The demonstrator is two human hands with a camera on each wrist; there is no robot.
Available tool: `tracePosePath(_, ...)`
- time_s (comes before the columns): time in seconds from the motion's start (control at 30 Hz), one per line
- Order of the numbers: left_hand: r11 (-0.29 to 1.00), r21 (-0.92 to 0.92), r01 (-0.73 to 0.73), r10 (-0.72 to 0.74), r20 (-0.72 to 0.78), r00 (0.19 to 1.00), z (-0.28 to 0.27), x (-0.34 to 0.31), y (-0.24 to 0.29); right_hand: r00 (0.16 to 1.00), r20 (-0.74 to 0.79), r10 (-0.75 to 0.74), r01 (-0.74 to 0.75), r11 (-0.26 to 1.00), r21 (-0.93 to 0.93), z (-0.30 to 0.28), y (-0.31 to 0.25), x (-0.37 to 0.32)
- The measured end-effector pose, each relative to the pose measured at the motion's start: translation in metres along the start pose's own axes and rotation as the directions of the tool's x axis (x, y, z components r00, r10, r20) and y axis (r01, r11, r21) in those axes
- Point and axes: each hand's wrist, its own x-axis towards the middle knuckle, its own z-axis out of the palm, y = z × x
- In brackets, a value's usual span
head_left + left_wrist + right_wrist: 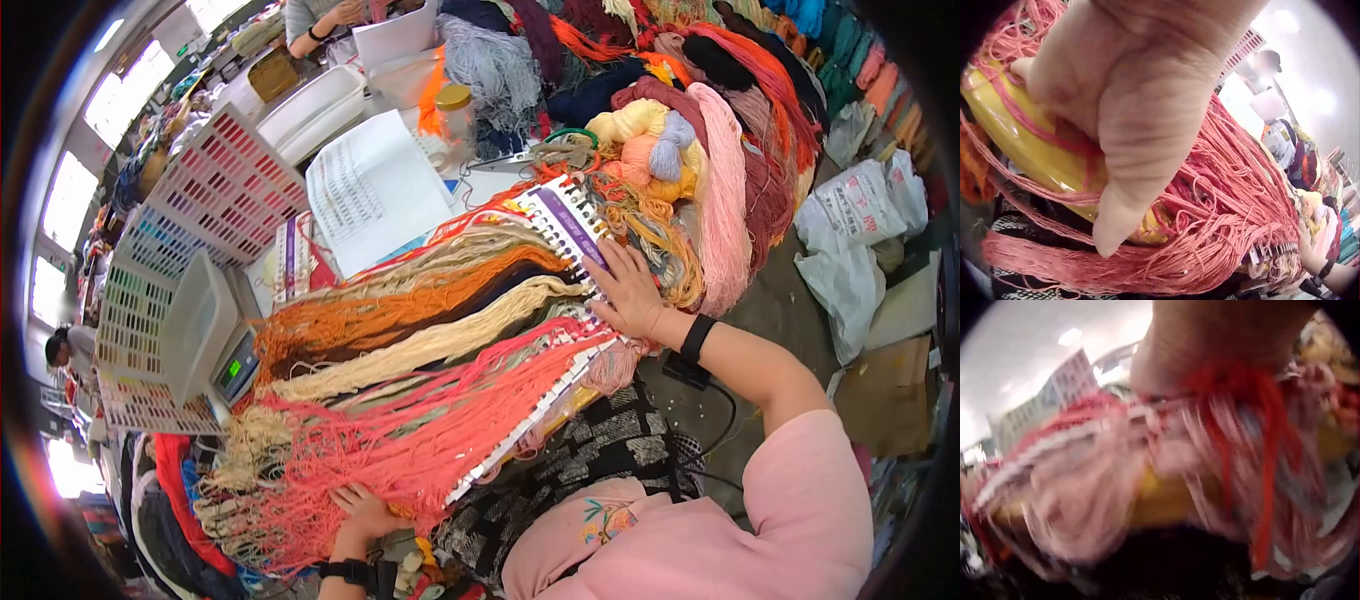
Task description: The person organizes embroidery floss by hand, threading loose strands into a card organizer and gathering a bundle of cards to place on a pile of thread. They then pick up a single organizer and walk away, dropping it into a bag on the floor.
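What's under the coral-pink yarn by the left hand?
Under the coral-pink yarn, a glossy yellow surface shows between loose strands beside the left hand. What lies beneath the thicker strands is covered and cannot be seen.

Above the coral strands (400, 425), between left hand (368, 512) and right hand (632, 292), the way is open. A scale (236, 368) and colour chart (135, 290) block the far left corner of the counter (1022, 140); heaped skeins (728, 180) crowd its right edge.

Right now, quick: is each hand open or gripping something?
Left hand: open, resting on the coral yarn.
Right hand: open, laid over the end of the purple-and-white card.
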Motion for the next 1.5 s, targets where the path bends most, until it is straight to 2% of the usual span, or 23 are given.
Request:
tracePosePath(0.1,0.998,-0.020,0.059,-0.057,0.089,0.994,-0.008,-0.005,0.008,0.999,0.020,-0.042,0.041,0.998,0.049,0.000,0.006,0.000)
tracePosePath(0.13,0.992,-0.040,0.119,-0.116,0.085,0.990,-0.002,-0.001,0.006,0.999,0.026,-0.046,0.044,0.997,0.060,0.000,0.008,0.001)
tracePosePath(0.23,0.987,-0.079,0.141,-0.127,0.156,0.980,-0.006,-0.002,0.007,0.996,0.059,-0.064,0.057,0.991,0.125,0.000,0.013,0.005)
tracePosePath(0.33,0.981,-0.107,0.159,-0.131,0.226,0.965,-0.022,0.001,0.015,0.985,0.165,-0.050,0.017,0.981,0.195,-0.004,0.016,0.011)
tracePosePath(0.57,0.967,-0.139,0.215,-0.149,0.377,0.914,-0.056,0.012,0.014,0.969,0.242,-0.039,-0.015,0.976,0.216,0.005,0.022,0.013)
tracePosePath(0.87,0.918,-0.231,0.323,-0.188,0.464,0.866,-0.062,0.001,0.013,0.922,0.385,-0.037,-0.037,0.982,0.183,0.004,0.021,0.015)
tracePosePath(1.03,0.794,-0.382,0.473,-0.283,0.458,0.843,-0.037,-0.003,0.017,0.878,0.478,-0.018,-0.076,0.981,0.176,-0.020,0.014,0.033)
tracePosePath(1.1,0.673,-0.493,0.551,-0.364,0.428,0.827,-0.028,0.000,0.021,0.862,0.506,-0.040,-0.068,0.979,0.193,-0.036,0.016,0.045)
tracePosePath(1.13,0.592,-0.558,0.581,-0.413,0.409,0.814,-0.021,-0.001,0.024,0.884,0.466,-0.047,-0.052,0.979,0.199,-0.048,0.016,0.055)
tracePosePath(1.23,0.313,-0.759,0.571,-0.542,0.351,0.764,-0.019,0.006,0.037,0.769,0.620,-0.153,-0.162,0.892,0.421,-0.064,0.042,0.076)
tracePosePath(1.27,0.236,-0.809,0.538,-0.583,0.325,0.745,-0.018,0.008,0.045,0.852,0.493,-0.174,-0.061,0.903,0.425,-0.079,0.052,0.082)
tracePosePath(1.3,0.181,-0.853,0.489,-0.626,0.284,0.726,-0.024,0.011,0.053,0.868,0.481,-0.121,-0.142,0.868,0.476,-0.085,0.065,0.101)
tracePosePath(1.33,0.182,-0.896,0.405,-0.681,0.182,0.709,-0.032,0.012,0.067,0.878,0.474,-0.069,-0.219,0.821,0.526,-0.085,0.080,0.128)
tracePosePath(1.37,0.237,-0.923,0.304,-0.726,0.040,0.687,-0.040,0.013,0.081,0.882,0.472,-0.016,-0.296,0.760,0.578,-0.082,0.095,0.150)
tracePosePath(1.43,0.444,-0.893,0.079,-0.725,-0.306,0.617,-0.068,0.011,0.123,0.928,0.368,0.060,-0.261,0.808,0.528,-0.067,0.122,0.182)
tracePosePath(1.5,0.461,-0.878,-0.125,-0.593,-0.410,0.693,-0.110,0.015,0.171,0.961,0.249,0.120,-0.223,0.867,0.446,-0.047,0.136,0.203)
